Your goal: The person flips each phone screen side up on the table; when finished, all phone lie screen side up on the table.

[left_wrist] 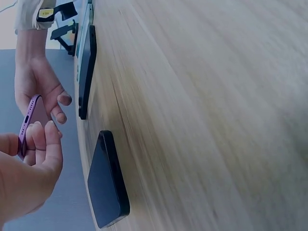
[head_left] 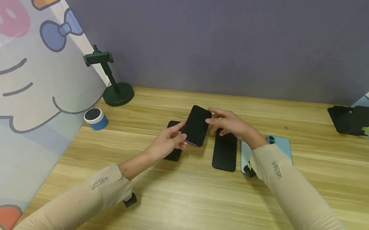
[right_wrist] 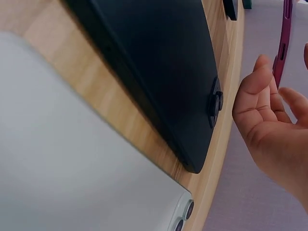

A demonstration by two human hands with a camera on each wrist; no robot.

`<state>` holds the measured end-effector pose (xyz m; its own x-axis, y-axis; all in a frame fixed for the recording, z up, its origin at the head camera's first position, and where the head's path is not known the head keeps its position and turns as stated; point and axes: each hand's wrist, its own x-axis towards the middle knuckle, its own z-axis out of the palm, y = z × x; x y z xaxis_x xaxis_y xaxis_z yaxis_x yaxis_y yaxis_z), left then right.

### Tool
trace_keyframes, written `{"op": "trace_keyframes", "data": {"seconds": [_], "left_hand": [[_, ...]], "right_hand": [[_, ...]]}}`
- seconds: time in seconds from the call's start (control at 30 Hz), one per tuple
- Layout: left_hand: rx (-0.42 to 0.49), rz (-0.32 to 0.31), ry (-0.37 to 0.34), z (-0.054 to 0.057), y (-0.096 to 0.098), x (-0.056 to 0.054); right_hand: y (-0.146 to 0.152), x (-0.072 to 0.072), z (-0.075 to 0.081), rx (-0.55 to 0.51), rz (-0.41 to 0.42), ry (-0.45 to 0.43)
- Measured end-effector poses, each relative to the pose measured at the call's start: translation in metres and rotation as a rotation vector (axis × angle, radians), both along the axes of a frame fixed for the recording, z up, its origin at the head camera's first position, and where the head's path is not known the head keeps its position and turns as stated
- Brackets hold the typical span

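Note:
My left hand grips the lower left edge of a smartphone with a dark screen and a purple frame, thumb on the front and fingers behind. It is tilted above the table, its purple edge showing in the left wrist view. At its upper right edge are the loosely bent fingertips of my right hand, thumb and fingers spread apart. Below the held phone lies a black phone, partly hidden by my left hand. Another black phone lies under my right hand, with a raised camera part.
Further right lie a pale phone, partly covered by my right sleeve, and a light blue phone. A dark green phone stand and a blue-white jar are at left. A black folding stand is at back right, before the grey wall.

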<state>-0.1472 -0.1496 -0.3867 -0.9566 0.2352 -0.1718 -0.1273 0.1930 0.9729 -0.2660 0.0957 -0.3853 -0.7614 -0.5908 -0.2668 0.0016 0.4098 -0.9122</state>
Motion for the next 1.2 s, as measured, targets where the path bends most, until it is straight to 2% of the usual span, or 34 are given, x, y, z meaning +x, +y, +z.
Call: {"op": "trace_keyframes", "data": {"seconds": [0.3,0.43,0.57,0.73,0.93,1.03,1.2], "left_hand": [[0.009,-0.036,-0.002,-0.001,0.000,0.000],[0.025,-0.064,-0.012,-0.002,0.000,0.000],[0.003,-0.083,-0.041,-0.003,-0.001,-0.001],[-0.060,-0.151,-0.093,-0.005,-0.004,-0.001],[-0.195,-0.241,-0.039,-0.007,-0.008,-0.001],[-0.259,-0.259,-0.010,-0.008,-0.007,0.000],[-0.348,-0.256,-0.013,-0.009,-0.005,-0.002]], "right_hand": [[-0.004,0.000,-0.004,-0.040,-0.034,-0.054],[-0.006,0.000,-0.005,-0.041,-0.039,-0.052],[-0.007,0.000,-0.005,-0.054,-0.045,-0.047],[-0.008,0.000,-0.006,-0.039,-0.034,-0.037],[-0.010,0.003,-0.004,-0.006,-0.013,-0.032],[-0.011,0.003,-0.005,0.016,-0.009,-0.032],[-0.013,0.004,-0.006,0.087,0.010,-0.017]]}}
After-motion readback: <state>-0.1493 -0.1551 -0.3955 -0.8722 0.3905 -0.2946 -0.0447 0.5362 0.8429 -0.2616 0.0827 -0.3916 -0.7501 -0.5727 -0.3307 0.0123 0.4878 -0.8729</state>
